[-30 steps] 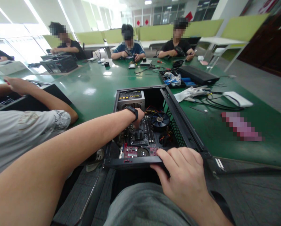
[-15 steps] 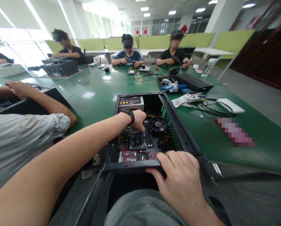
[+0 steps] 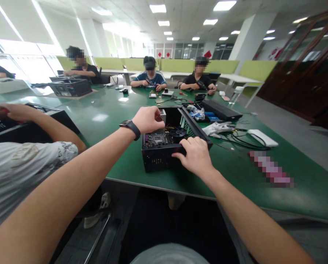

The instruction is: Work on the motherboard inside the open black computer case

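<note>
The left hand (image 3: 147,119) has risen out of the computer case (image 3: 158,159), curled shut above its left rim, while the right hand (image 3: 195,156) keeps its grip on the near edge of the case, which sits on the green surface (image 3: 120,161).

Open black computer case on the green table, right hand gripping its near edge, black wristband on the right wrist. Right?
No: the head view shows the black wristband on the left wrist. The right hand does grip the near edge of the open black computer case.
</note>
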### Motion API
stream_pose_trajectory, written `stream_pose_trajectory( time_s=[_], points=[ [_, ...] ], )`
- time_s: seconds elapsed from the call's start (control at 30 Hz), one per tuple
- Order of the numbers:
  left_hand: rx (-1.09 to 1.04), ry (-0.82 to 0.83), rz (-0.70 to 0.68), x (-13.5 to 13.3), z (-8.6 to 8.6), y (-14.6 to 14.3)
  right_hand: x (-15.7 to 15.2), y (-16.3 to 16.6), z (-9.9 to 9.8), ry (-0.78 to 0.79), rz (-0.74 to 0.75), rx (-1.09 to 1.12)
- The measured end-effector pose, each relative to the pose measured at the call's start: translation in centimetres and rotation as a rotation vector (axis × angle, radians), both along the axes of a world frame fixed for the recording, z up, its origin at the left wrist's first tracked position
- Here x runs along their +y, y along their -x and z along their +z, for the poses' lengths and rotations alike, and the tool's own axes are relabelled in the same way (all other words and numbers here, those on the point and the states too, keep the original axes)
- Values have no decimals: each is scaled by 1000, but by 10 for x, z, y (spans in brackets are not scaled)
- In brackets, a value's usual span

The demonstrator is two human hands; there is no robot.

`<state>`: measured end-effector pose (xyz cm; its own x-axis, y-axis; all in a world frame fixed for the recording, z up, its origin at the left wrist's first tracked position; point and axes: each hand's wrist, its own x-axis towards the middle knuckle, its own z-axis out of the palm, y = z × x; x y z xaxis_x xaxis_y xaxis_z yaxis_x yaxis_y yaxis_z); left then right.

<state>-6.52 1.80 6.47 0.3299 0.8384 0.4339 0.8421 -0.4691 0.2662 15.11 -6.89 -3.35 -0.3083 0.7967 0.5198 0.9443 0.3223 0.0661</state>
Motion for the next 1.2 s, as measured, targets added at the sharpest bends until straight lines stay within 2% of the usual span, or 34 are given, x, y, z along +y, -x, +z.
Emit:
stream_pose_trajectory(
  time_s=[0.17, 0.33, 0.47, 0.57, 0.73, 0.9, 1.03, 1.2],
  points=[
    [-159, -33, 96, 6, 2, 16, 90, 7, -2, -3, -65, -29],
    [-170, 27, 47, 6, -16, 24, 172, 17, 0, 8, -149, -50],
    [-132, 72, 14, 3, -36, 24, 215, 22, 2, 15, -197, -63],
    [-94, 93, -11, 2, -49, 22, 231, 23, 1, 17, -213, -70],
    [-67, 125, -37, 2, -58, 20, 232, 18, 4, 21, -177, -99],
    [-87, 75, -34, 2, -43, 22, 210, 14, 7, 33, -102, -123],
    [-93, 49, -26, 5, -25, 22, 172, 15, 5, 27, -53, -108],
    [-65, 5, -18, 15, -9, 13, 105, 15, 2, 6, -25, -64]
  ],
)
